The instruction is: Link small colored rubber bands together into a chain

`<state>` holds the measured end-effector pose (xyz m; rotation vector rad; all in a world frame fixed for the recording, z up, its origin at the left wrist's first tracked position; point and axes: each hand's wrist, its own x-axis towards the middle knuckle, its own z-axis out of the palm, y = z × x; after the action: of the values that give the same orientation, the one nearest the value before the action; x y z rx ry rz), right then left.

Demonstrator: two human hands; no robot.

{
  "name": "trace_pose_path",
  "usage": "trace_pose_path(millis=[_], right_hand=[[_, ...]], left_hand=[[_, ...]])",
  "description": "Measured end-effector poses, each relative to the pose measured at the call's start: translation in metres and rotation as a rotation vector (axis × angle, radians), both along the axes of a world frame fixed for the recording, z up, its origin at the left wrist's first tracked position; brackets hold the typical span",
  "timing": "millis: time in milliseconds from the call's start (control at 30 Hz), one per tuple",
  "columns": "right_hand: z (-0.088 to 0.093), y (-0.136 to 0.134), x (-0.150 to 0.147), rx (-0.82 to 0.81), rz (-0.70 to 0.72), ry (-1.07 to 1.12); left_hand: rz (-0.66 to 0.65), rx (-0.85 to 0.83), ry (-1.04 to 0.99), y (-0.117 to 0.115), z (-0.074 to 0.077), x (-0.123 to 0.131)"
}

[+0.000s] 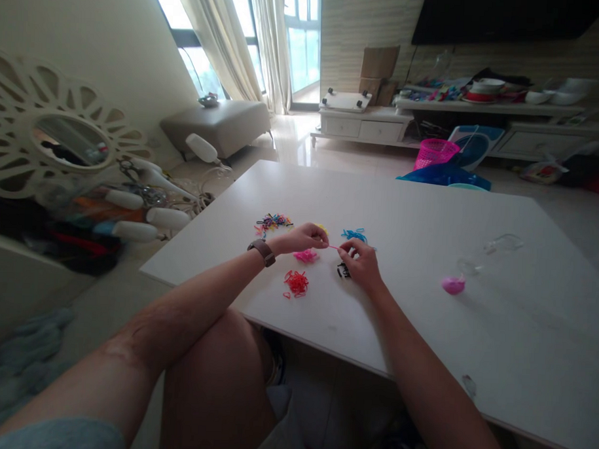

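Note:
A thin pink rubber band (333,247) is stretched between my two hands above the white table. My left hand (306,237), with a dark watch on its wrist, pinches one end. My right hand (361,263) pinches the other end. Below my left hand lies a pink pile of bands (306,256), and nearer me a red pile (296,284). A black pile (344,270) is partly hidden by my right hand, with a blue pile (354,235) just beyond. A mixed-colour pile (275,221) lies left; a yellow pile (321,230) is mostly hidden behind my left hand.
On the white table (427,222), a pink-purple object (453,285) and a clear container (503,244) lie to the right. A pink basket (435,153) stands beyond the far edge. White-shaded lamp parts (167,218) crowd the left side.

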<state>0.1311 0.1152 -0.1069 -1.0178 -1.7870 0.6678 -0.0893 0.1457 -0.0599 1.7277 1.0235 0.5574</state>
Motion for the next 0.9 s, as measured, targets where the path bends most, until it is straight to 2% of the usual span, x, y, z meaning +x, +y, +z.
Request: trace_pose_path(millis=[300,600,767,900], right_hand=[[0.000,0.005,0.008,-0.035,-0.081,0.053],[0.001,-0.001,0.000,-0.055,-0.025,0.035],[0.000,0.000,0.001,-0.044,-0.028,0.029],[-0.002,0.000,0.000,-0.039,0.010,0.023]], left_hand=[[0.053,0.038,0.036,0.006,0.007,-0.017],[-0.070,0.156,0.082,-0.001,0.003,0.001],[-0.025,0.098,0.087,-0.008,0.007,0.002],[-0.025,0.165,0.076,-0.009,0.006,0.007]])
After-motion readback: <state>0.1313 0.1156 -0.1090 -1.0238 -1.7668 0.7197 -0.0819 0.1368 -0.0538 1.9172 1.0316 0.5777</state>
